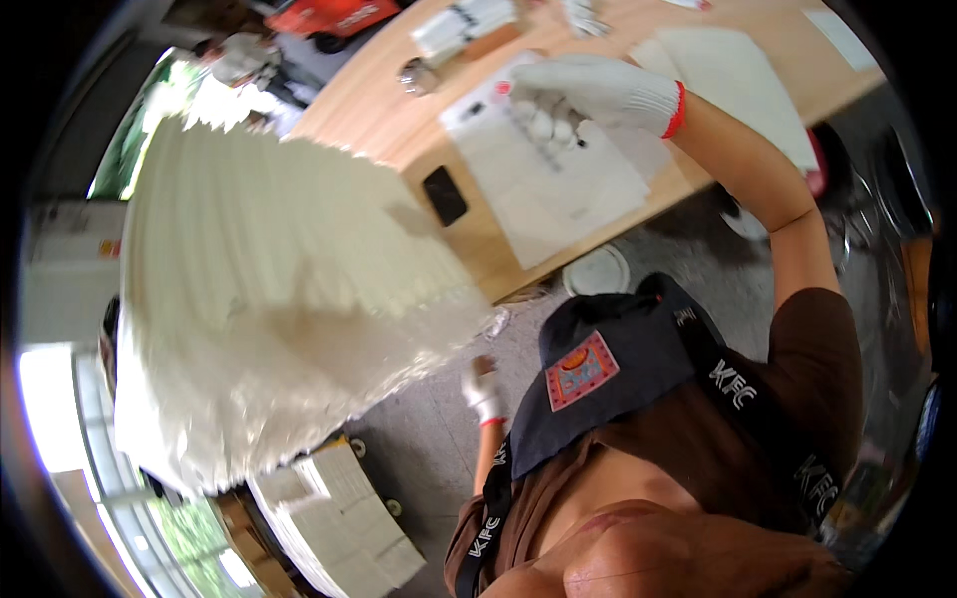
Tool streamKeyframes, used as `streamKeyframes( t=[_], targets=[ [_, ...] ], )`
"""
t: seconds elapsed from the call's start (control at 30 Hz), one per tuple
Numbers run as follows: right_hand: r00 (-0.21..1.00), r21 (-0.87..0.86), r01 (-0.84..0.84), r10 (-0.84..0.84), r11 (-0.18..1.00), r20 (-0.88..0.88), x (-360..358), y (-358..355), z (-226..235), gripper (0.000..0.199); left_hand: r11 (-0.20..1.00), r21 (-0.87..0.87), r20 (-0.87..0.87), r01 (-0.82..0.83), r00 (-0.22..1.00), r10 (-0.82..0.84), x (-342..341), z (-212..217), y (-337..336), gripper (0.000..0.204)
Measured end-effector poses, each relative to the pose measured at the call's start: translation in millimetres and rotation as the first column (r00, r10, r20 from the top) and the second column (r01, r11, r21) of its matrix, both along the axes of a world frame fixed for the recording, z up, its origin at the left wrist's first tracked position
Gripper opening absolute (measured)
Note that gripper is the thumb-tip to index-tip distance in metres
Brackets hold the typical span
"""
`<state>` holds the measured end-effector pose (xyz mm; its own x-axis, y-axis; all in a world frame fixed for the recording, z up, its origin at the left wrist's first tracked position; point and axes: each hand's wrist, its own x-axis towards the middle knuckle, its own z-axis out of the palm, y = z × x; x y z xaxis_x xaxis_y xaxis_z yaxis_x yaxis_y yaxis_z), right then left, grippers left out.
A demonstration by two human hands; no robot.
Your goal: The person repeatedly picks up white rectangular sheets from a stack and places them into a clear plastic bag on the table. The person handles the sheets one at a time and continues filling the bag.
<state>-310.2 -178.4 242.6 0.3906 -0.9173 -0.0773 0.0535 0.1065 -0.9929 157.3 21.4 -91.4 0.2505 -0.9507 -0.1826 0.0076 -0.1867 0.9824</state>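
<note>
My right hand (603, 95), in a white knit glove with a red cuff, is above the wooden table (364, 110). Its fingers curl inward, and blur hides what they hold, if anything. Below it lie pale, translucent sheets (573, 204) with dark marks showing through. A black phone (445, 195) rests beside these sheets. My left hand (482, 395) hangs low at my side, away from the table; its glove is white too, with bare brownish fingertips showing. How its fingers are set is too small and blurred to tell. Left of that hand rises a big stack of thin whitish sheets (279, 279).
Across the table are a small metallic tin (417, 77), a white pack (464, 27), a loose glove (585, 17) and more white sheets (723, 75). A round white lid or bucket (596, 270) stands on the floor. Another person (244, 62) is in the far left background.
</note>
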Motion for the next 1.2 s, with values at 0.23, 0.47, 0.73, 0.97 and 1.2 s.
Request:
streamKeyframes(
  t=[0.23,0.47,0.73,0.97,1.2],
  targets=[
    [0.841,0.35,0.44,-0.516,0.827,0.163,-100.0,92.8,-172.1,0.03,0.609,-0.225,0.81,0.76,0.493,-0.316,-287.5,63.0,-161.2,0.023],
    [0.797,0.563,0.396,-0.576,0.725,0.182,-74.3,168.9,-208.6,0.028,0.543,0.25,0.817,0.801,0.127,-0.563,-382.4,55.5,-242.0,0.017],
    [0.852,0.448,0.497,-0.516,0.743,-0.088,-56.7,89.2,-248.3,0.037,0.481,0.161,0.603,0.862,0.3,-0.739,-368.5,43.3,-280.0,0.031],
    [0.612,-0.17,0.54,-0.524,0.824,-0.593,-43.2,20.5,-268.3,0.047,0.714,-0.22,0.158,0.664,0.747,-0.646,-337.5,106.1,-321.0,0.028],
    [0.755,-0.063,0.426,-0.393,0.903,-0.524,-44.3,42.7,-213.3,0.043,0.605,-0.193,0.302,0.772,0.634,-0.712,-339.9,185.0,-277.4,0.017]
  ],
)
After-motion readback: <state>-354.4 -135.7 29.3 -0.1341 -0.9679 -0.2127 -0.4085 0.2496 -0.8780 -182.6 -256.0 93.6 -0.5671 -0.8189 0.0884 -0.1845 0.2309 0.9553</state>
